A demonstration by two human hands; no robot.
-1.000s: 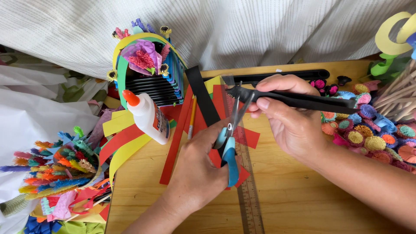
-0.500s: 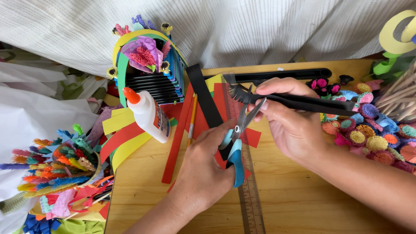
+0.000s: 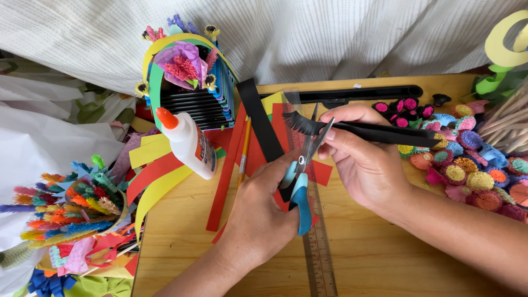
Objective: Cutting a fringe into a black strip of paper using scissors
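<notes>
Left hand (image 3: 258,220) is wrapped around the blue-handled steel scissors (image 3: 301,181), fingers curled through the loops, blades parted and pointing up toward the desk's far edge. Right hand (image 3: 363,159) pinches the long black paper strip with a fringed end (image 3: 379,132) between thumb and fingertips, the other fingers folded in underneath. That strip runs left to right, roughly along the far edge of the pale wooden desk (image 3: 385,258), and its fringed tip sits just left of the right hand's fingertips. The blades cross the strip almost square, right beside the fringe, with the strip lying between them. So the scissors come in from the near side, the strip's long axis lies crosswise to them, and the right hand is the closer of the two to the paper.

Under the scissors, a clear plastic ruler (image 3: 319,253) runs toward the near edge. Red paper strips (image 3: 228,176) and yellow paper strips (image 3: 154,187) fan out at left centre, beside a white glue bottle with an orange cap (image 3: 190,144). Small rolled paper flowers in many colours (image 3: 467,170) crowd the right edge.
</notes>
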